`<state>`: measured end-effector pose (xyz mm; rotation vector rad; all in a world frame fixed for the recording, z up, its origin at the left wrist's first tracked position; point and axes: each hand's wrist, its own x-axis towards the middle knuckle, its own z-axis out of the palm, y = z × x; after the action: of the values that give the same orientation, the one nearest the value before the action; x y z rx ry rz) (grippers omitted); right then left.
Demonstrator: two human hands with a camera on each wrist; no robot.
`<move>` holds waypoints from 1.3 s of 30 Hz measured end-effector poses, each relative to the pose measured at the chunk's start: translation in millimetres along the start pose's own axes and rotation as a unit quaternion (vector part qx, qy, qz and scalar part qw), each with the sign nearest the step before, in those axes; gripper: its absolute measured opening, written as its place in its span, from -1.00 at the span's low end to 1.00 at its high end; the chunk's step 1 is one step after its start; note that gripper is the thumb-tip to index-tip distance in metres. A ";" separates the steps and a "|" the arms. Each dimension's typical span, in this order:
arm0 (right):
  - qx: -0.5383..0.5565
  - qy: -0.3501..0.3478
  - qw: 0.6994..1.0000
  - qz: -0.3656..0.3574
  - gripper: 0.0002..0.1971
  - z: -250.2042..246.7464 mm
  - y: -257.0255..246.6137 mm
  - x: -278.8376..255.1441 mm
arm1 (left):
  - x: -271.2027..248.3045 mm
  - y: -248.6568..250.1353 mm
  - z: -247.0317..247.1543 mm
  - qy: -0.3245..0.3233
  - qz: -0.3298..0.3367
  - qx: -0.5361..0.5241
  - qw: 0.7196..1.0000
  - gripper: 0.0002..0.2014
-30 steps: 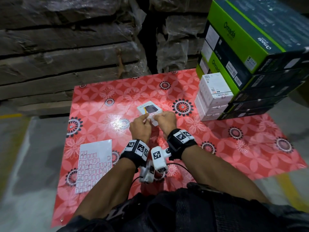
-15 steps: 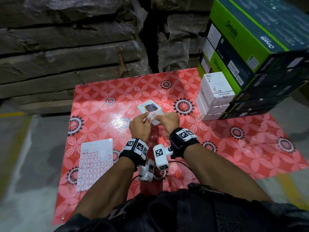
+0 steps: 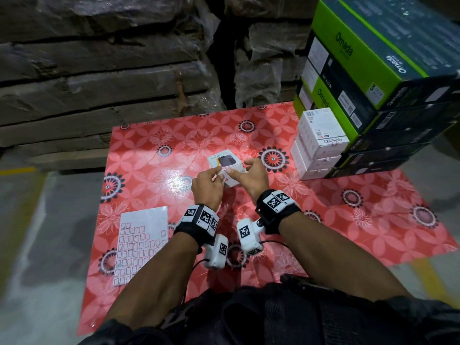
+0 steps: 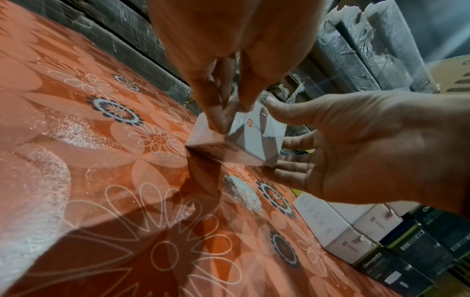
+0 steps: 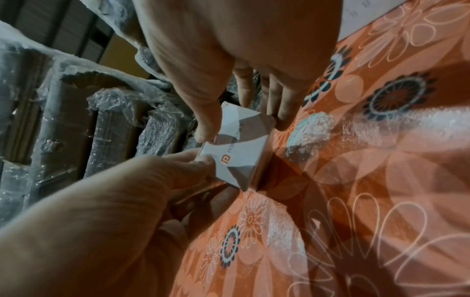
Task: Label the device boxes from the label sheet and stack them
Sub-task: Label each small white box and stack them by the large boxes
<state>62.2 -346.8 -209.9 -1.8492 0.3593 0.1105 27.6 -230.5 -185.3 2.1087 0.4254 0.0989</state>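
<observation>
pinching box (image 3: 225,166) edge, left hand (image 3: 207,186); right hand (image 3: 251,174) spread over it.

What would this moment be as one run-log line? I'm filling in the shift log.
step: labelling | left hand: pinching small white box edge | right hand: thumb on box, fingers spread | box: on red cloth | label sheet: near left

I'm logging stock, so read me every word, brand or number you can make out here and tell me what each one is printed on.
"Omada": side and end of the top green box, and again on the boxes below it.
"3": small badge on that green box.
"Omada AC1350", roughly: end of a dark box.
White box under both hands: top word blurred, orange logo text unreadable.
Stacked white boxes and label sheet: print too small.
</observation>
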 end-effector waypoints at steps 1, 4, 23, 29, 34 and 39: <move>-0.028 0.003 1.000 -0.008 -0.42 0.6 0.1 0.9 | 0.1 0.2 0.2 -0.003 -0.001 0.000 1.000 -0.72; -0.067 0.004 0.998 -0.021 -0.52 1.8 -0.3 3.0 | 0.7 0.1 -0.6 -0.007 -0.002 0.004 1.000 -0.72; -0.108 -0.055 0.991 -0.062 -0.69 -7.5 9.3 5.8 | 0.5 -9.1 1.5 -0.012 -0.003 0.002 1.000 -0.72; -0.161 -0.045 0.984 -0.057 -0.59 2.3 17.9 10.7 | -0.6 -12.3 2.4 -0.015 -0.002 0.019 1.000 -0.71; -0.158 -0.076 0.983 -0.047 -0.45 5.7 22.5 14.8 | -1.6 -15.5 2.0 -0.016 -0.003 0.019 1.000 -0.71; -0.176 -0.078 0.980 -0.047 -0.64 4.0 27.5 13.4 | -6.0 -20.2 1.7 -0.022 -0.002 0.023 0.999 -0.71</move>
<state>67.1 -352.9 -239.7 -2.1871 0.1480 0.2659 17.1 -224.0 -202.5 2.1510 0.4087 0.0409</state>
